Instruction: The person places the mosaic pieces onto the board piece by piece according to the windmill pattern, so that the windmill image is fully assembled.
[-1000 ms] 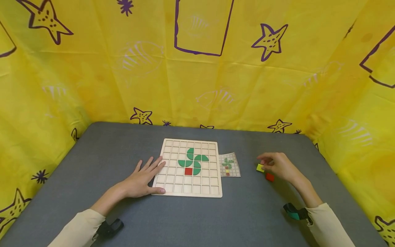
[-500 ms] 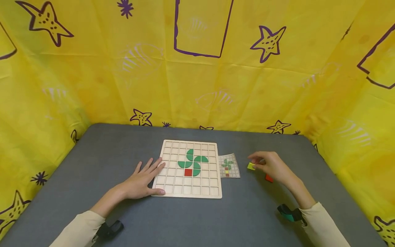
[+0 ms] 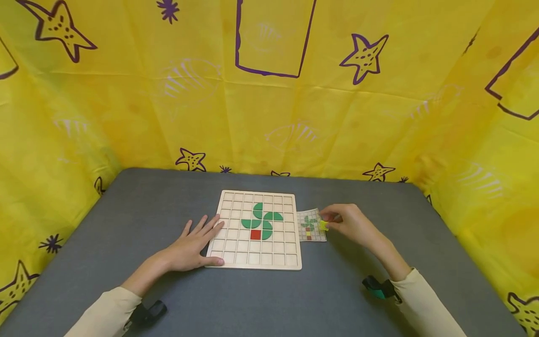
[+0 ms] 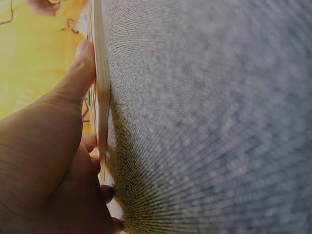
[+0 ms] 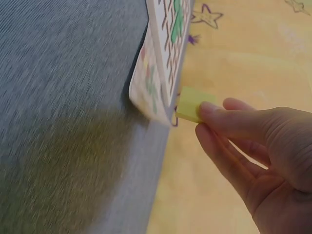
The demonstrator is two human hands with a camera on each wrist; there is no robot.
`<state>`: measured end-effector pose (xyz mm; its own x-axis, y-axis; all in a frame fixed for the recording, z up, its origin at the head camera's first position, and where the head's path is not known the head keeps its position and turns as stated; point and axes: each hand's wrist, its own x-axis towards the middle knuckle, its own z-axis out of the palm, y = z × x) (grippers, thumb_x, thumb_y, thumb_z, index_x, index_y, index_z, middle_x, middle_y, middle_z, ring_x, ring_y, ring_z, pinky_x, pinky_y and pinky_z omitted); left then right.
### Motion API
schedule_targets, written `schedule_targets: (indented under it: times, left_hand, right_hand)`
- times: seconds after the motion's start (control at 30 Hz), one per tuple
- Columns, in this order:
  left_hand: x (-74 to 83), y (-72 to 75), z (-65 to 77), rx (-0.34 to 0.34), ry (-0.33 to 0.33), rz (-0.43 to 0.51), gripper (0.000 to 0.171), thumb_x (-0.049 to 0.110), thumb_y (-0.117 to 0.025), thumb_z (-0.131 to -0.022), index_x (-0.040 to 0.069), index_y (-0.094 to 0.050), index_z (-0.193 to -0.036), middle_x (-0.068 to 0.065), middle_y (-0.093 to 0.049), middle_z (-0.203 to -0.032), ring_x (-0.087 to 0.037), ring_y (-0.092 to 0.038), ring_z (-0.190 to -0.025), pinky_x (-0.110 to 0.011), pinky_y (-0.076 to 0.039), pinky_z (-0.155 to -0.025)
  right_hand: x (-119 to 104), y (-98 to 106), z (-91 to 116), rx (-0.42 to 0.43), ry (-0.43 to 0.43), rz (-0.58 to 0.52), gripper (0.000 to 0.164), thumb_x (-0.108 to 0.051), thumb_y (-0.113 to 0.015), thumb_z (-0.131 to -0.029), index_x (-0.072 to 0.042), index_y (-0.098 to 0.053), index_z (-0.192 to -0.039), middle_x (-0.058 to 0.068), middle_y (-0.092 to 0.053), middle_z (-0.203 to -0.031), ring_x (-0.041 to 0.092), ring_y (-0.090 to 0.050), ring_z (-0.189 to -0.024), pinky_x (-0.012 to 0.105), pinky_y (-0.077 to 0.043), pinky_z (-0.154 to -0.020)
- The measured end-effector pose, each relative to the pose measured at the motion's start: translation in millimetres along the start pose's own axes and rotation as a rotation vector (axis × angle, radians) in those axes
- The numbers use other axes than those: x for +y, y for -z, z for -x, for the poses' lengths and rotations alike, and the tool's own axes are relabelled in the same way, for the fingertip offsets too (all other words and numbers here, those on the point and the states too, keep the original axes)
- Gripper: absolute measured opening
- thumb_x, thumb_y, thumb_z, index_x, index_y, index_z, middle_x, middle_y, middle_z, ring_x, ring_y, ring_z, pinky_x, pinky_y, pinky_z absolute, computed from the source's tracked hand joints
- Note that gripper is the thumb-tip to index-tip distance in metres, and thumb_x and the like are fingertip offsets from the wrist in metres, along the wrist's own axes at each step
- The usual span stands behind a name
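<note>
A wooden grid board (image 3: 236, 257) lies on the table, bearing several green petal-shaped pieces (image 3: 267, 229) in a pinwheel and one red square tile (image 3: 255, 235) below them. My left hand (image 3: 189, 248) rests on the board's left edge, fingers spread straight and thumb at the near corner. Between thumb and fingertips my right hand (image 3: 351, 227) pinches a yellow square tile (image 5: 189, 104), raised off the table at the right edge of the pattern card (image 3: 312, 237). This card shows a similar green pinwheel with a red and yellow stem.
The dark grey table (image 3: 269, 304) carries the board and card. Yellow cloth (image 3: 269, 107) with starfish drawings hangs behind and at both sides. A dark band with a camera sits at each wrist. My right hand and forearm cover part of the table.
My right hand has carried the yellow tile leftward to the card's edge. The red tile seen earlier under that hand is now hidden behind the hand and forearm. My left hand stays put.
</note>
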<state>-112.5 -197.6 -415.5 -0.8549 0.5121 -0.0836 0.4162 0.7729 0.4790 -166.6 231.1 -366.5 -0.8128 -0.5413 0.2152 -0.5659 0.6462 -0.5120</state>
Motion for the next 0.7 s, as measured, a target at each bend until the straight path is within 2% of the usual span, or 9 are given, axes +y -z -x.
schedule_targets:
  times: [0.23, 0.5, 0.7]
  left_hand:
    - [1.2, 0.5, 0.0, 0.0, -0.002, -0.003, 0.1, 0.063, -0.065, -0.083, 0.005, -0.025, -0.155, -0.017, -0.013, -0.163, -0.05, -0.006, -0.145, -0.071, 0.003, -0.108]
    - [0.6, 1.0, -1.1, -0.006, 0.003, 0.001, 0.102, 0.064, -0.065, -0.083, 0.005, -0.024, -0.155, -0.017, -0.012, -0.163, -0.049, -0.006, -0.146, -0.07, 0.003, -0.108]
    - [-0.4, 0.4, -0.5, -0.004, 0.002, -0.002, 0.102, 0.064, -0.065, -0.083, 0.005, -0.024, -0.155, -0.017, -0.012, -0.163, -0.049, -0.006, -0.146, -0.071, 0.003, -0.108]
  right_hand:
    - [-14, -10, -11, -0.049, 0.02, 0.007, 0.028, 0.007, -0.077, -0.078, 0.001, -0.073, -0.105, 0.002, -0.069, -0.085, 0.015, -0.062, -0.078, 0.033, -0.057, -0.071]
    - [-25, -30, -21, -0.065, 0.044, -0.058, 0.028, 0.006, -0.078, -0.078, 0.0, -0.073, -0.105, 0.003, -0.069, -0.085, 0.013, -0.061, -0.079, 0.035, -0.057, -0.073]
    - [-36, -42, -29, -0.104, 0.051, -0.092, 0.027, 0.003, -0.077, -0.081, -0.002, -0.073, -0.107, 0.0, -0.068, -0.086, 0.011, -0.059, -0.08, 0.03, -0.056, -0.074]
